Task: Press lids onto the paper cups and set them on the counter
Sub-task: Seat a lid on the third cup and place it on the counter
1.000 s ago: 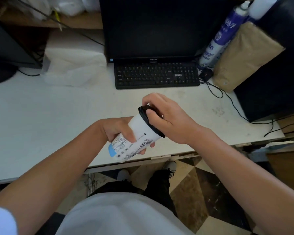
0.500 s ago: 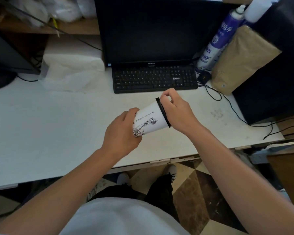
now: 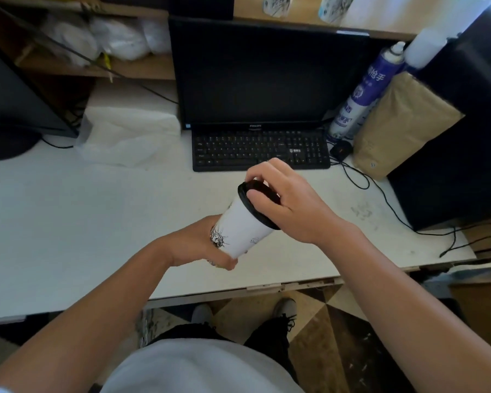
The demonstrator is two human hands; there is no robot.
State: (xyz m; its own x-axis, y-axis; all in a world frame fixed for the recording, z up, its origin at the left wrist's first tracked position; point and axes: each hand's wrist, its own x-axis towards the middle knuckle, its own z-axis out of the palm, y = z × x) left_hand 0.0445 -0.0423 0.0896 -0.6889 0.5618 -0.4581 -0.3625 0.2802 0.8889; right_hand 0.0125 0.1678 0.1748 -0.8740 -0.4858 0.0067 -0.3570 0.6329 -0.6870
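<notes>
A white paper cup [image 3: 243, 225] with black line drawings is held tilted above the white desk [image 3: 68, 222], its mouth up and to the right. A black lid [image 3: 255, 204] sits on its rim. My left hand [image 3: 201, 243] grips the cup's lower body from the left. My right hand [image 3: 284, 199] is curled over the lid, thumb pressing on its top and fingers round its far edge. Two more printed cups [image 3: 277, 4] stand on the upper counter [image 3: 380, 18] at the top of the view, partly cut off.
A black monitor [image 3: 267, 72] and keyboard [image 3: 260, 150] stand behind the cup. A blue spray can [image 3: 363, 92], a brown paper bag [image 3: 403, 126] and a black box [image 3: 459, 131] crowd the right, with cables trailing. White plastic wrap [image 3: 128, 137] lies at the left.
The cup has been turned in my hands so the lid's top faces me more. My left hand has shifted lower round the cup. The view has tipped up, showing the upper counter.
</notes>
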